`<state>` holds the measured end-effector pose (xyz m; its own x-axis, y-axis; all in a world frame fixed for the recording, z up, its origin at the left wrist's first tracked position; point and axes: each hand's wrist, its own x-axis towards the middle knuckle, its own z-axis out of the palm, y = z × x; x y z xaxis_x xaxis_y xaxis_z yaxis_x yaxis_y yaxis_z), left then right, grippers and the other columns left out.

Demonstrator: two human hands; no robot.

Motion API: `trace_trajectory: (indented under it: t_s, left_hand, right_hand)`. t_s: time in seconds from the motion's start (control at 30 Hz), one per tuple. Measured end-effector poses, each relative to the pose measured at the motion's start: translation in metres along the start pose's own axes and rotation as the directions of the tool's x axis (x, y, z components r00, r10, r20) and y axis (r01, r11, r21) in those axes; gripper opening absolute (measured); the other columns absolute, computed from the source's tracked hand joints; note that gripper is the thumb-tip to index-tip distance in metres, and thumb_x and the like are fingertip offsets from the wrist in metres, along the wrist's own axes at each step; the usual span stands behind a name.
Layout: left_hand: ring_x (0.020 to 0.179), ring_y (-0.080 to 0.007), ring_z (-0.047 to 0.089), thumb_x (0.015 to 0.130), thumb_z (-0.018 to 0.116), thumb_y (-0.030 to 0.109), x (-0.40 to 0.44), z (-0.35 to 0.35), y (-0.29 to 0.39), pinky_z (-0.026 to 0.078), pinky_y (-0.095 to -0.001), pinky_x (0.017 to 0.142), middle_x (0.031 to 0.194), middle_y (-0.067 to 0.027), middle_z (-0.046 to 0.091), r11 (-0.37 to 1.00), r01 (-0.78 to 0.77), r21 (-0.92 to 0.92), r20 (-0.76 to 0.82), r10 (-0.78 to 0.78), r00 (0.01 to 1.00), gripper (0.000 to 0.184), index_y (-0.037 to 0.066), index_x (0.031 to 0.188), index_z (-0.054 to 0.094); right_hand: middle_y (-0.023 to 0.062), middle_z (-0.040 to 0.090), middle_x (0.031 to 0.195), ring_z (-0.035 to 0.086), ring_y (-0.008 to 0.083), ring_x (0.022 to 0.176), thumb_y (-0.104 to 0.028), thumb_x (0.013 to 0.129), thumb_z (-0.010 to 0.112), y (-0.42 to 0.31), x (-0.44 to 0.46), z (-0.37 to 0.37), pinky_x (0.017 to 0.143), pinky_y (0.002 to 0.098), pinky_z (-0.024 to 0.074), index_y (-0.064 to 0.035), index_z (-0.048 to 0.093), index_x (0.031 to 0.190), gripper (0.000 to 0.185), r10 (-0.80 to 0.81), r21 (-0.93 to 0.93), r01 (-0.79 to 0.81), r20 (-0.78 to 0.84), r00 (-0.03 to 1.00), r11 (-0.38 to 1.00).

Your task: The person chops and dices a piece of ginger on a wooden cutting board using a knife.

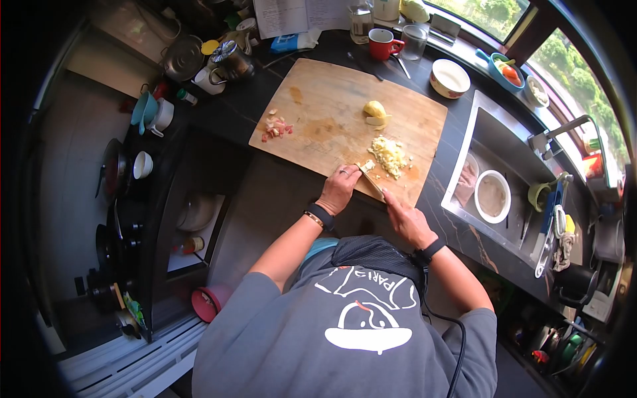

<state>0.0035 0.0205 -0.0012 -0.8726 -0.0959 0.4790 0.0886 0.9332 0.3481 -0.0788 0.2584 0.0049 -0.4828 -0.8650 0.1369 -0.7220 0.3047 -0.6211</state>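
Observation:
A wooden cutting board (332,89) lies on the dark counter. At its near edge my left hand (337,189) is closed, its fingertips pressed on small pale pieces (367,166), which look like potato. My right hand (408,220) grips a knife (373,182), whose blade points towards my left fingertips, beside the pieces. Just beyond the blade is a heap of pale yellow diced potato (388,156). Farther back sits a partly peeled or cut potato (374,108) with a slice in front of it. Chopped pink and white bits (276,127), perhaps bacon, lie on the board's left.
To the right is a sink (494,132) holding a white bowl (492,196). A patterned bowl (450,78), a red mug (382,45) and a glass jar (415,41) stand behind the board. At the back left are a metal pot (232,61) and a white cup (210,79).

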Motion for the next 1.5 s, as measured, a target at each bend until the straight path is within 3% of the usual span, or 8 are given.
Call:
trace_trajectory:
  t_s: [0.07, 0.13, 0.27, 0.5, 0.83, 1.1, 1.3, 1.5]
  left_hand:
    - [0.095, -0.0289, 0.064, 0.081, 0.062, -0.002, 0.000, 0.001, 0.000, 0.054, -0.0366, 0.083, 0.104, -0.0104, 0.066, 1.000, -0.004, -0.011, -0.023, 0.003, 1.000, 0.022, 0.003, 0.102, 0.067]
    - [0.090, -0.0290, 0.064, 0.082, 0.064, -0.002, -0.002, 0.000, 0.001, 0.054, -0.0366, 0.080, 0.102, -0.0099, 0.065, 0.989, 0.103, -0.108, 0.004, -0.104, 0.995, 0.022, 0.004, 0.102, 0.068]
    - [0.088, -0.0294, 0.065, 0.084, 0.067, 0.000, -0.003, -0.004, -0.004, 0.054, -0.0369, 0.078, 0.101, -0.0101, 0.065, 0.999, 0.012, -0.044, -0.040, -0.013, 0.999, 0.019, 0.005, 0.102, 0.068]
    - [0.090, -0.0301, 0.065, 0.085, 0.069, 0.003, -0.006, -0.007, -0.007, 0.054, -0.0381, 0.079, 0.100, -0.0101, 0.066, 0.994, -0.044, -0.100, -0.061, 0.038, 0.997, 0.016, 0.004, 0.101, 0.067]
    - [0.100, -0.0289, 0.063, 0.084, 0.062, 0.003, -0.005, -0.005, -0.008, 0.054, -0.0366, 0.084, 0.107, -0.0110, 0.066, 0.997, -0.071, -0.023, -0.009, 0.071, 0.997, 0.017, 0.001, 0.101, 0.065]
    - [0.100, -0.0287, 0.063, 0.085, 0.062, 0.002, -0.006, -0.004, -0.009, 0.055, -0.0360, 0.084, 0.108, -0.0114, 0.066, 0.999, -0.051, -0.005, 0.022, 0.051, 0.998, 0.019, 0.001, 0.103, 0.066]
    - [0.096, -0.0297, 0.064, 0.086, 0.065, 0.003, -0.005, -0.004, -0.008, 0.054, -0.0376, 0.084, 0.103, -0.0121, 0.066, 0.998, -0.064, -0.011, 0.009, 0.064, 0.998, 0.016, 0.001, 0.101, 0.066]
    - [0.095, -0.0298, 0.064, 0.085, 0.065, 0.003, -0.007, -0.002, -0.010, 0.054, -0.0373, 0.084, 0.103, -0.0125, 0.066, 0.995, -0.095, -0.001, -0.007, 0.095, 0.995, 0.017, 0.000, 0.102, 0.066]
  right_hand:
    - [0.0222, 0.063, 0.081, 0.064, 0.0422, 0.069, -0.018, 0.098, 0.054, -0.001, -0.017, -0.015, 0.063, 0.0500, 0.0530, -0.0211, 0.034, 0.152, 0.058, 0.051, -0.025, -0.049, 0.068, 0.996, 0.998]
    - [0.0194, 0.061, 0.078, 0.063, 0.0401, 0.068, -0.017, 0.097, 0.055, -0.001, -0.035, -0.028, 0.063, 0.0495, 0.0521, -0.0212, 0.036, 0.151, 0.057, 0.101, -0.022, -0.098, 0.141, 0.985, 0.995]
    - [0.0183, 0.060, 0.076, 0.062, 0.0390, 0.068, -0.015, 0.097, 0.056, -0.002, -0.056, -0.053, 0.064, 0.0486, 0.0509, -0.0204, 0.041, 0.149, 0.055, 0.106, 0.008, -0.109, 0.167, 0.980, 0.994]
    - [0.0207, 0.062, 0.079, 0.063, 0.0411, 0.070, -0.014, 0.097, 0.055, -0.017, -0.015, -0.049, 0.064, 0.0501, 0.0509, -0.0204, 0.039, 0.149, 0.054, 0.050, 0.080, -0.057, 0.086, 0.995, 0.995]
    - [0.0234, 0.064, 0.083, 0.065, 0.0430, 0.072, -0.019, 0.099, 0.052, -0.015, 0.019, -0.019, 0.065, 0.0514, 0.0524, -0.0199, 0.036, 0.150, 0.053, 0.083, 0.005, -0.085, 0.169, 0.982, 0.996]
    - [0.0229, 0.065, 0.084, 0.065, 0.0432, 0.072, -0.018, 0.099, 0.053, -0.003, 0.001, -0.005, 0.064, 0.0506, 0.0528, -0.0209, 0.036, 0.151, 0.055, 0.032, 0.020, -0.033, 0.048, 0.998, 0.999]
    - [0.0206, 0.062, 0.078, 0.063, 0.0414, 0.068, -0.016, 0.097, 0.055, 0.001, -0.056, -0.044, 0.062, 0.0508, 0.0511, -0.0196, 0.038, 0.150, 0.055, 0.096, -0.001, -0.098, 0.183, 0.978, 0.995]
    - [0.0210, 0.061, 0.077, 0.063, 0.0409, 0.070, -0.014, 0.097, 0.054, -0.009, -0.043, -0.055, 0.065, 0.0496, 0.0509, -0.0173, 0.038, 0.150, 0.055, 0.076, 0.065, -0.086, 0.142, 0.987, 0.994]
